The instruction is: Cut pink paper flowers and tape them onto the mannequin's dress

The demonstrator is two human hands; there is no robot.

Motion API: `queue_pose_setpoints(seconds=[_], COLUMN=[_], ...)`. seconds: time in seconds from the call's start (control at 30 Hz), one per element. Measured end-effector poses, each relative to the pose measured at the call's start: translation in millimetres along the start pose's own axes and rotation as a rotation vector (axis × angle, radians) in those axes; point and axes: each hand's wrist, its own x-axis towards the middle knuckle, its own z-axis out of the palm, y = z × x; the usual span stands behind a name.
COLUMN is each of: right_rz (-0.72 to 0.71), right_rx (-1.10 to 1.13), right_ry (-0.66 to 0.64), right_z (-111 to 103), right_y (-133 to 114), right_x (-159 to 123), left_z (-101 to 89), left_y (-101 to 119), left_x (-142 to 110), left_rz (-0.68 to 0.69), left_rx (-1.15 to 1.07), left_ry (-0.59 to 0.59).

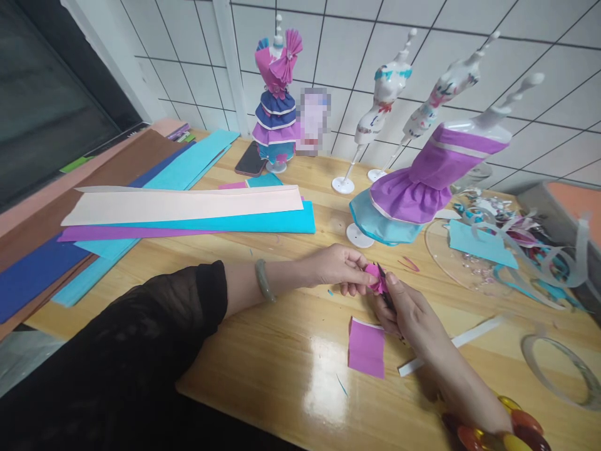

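Note:
My left hand (340,269) pinches a small piece of pink-magenta crepe paper (375,277), gathered between its fingertips. Close against it, my right hand (404,307) is closed around small dark scissors (382,273), their pointed blade touching the pink paper; the handles are mostly hidden by the fingers. Just below the hands a purple paper rectangle (366,347) with a pale upper edge lies flat on the wooden table (263,376). A thin white strip (476,331) runs behind my right wrist.
A mini mannequin in a purple and blue paper dress (429,166) stands beyond my hands, near two bare mannequins (385,94). Another dressed mannequin (276,116) stands by a phone (251,160). Folded paper strips (188,207) lie left. A tape roll (558,369) and a cluttered clear plate (436,250) are right.

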Motion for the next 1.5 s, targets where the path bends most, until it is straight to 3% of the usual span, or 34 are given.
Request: queue_pose_setpoints(seconds=[0.63, 1.17, 1.5], right_rz=[-0.029, 0.042, 0.045], right_rx=[-0.014, 0.06, 0.065], right_ry=[0.002, 0.005, -0.004], right_z=[-1.1, 0.4, -0.8], right_y=[0.7, -3.5, -1.8], right_x=[-0.5, -0.5, -0.6], left_z=[-0.3, -0.4, -1.4], left_y=[-2.4, -1.4, -0.3], left_x=[2.0, 2.6, 1.4], left_rz=[-0.004, -0.029, 0.027], left_rx=[-0.002, 0.005, 0.007], left_ry=[0.012, 0.019, 0.006])
